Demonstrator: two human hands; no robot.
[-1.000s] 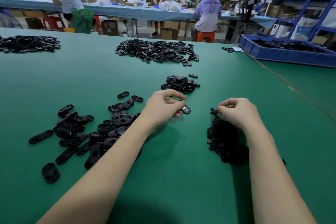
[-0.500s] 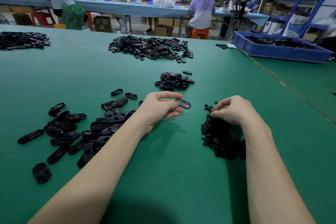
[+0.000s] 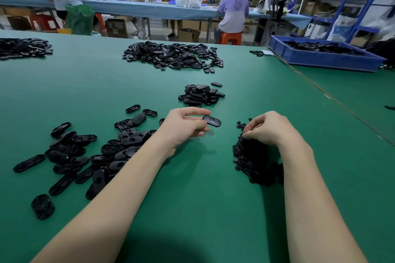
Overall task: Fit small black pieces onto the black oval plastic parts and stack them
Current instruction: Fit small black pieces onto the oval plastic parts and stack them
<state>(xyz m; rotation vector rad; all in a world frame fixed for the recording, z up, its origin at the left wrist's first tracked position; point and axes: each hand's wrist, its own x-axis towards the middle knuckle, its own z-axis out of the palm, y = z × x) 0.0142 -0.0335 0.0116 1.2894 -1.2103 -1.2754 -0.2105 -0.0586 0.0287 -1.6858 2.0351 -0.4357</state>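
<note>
A wide green tabletop fills the view, seen from above the person's own forearms. To the left lies a loose spread of black oval plastic parts, the unfitted supply. Farther ahead, just beyond the hands, sits a compact stack of oval parts, most likely the finished ones. To the right, under and beside the right wrist, is a dense heap of small black pieces. The left hand is raised a little above the tabletop and pinches one oval part by its near end between thumb and fingers, the part's face with its central opening turned upward. The right hand rests on the far edge of the heap, fingertips curled together; whether they already hold a piece cannot be told. To do this step well, the left hand should keep the oval level and steady while the right brings one single piece squarely over the opening and presses it fully home before the part goes onto the stack.
</note>
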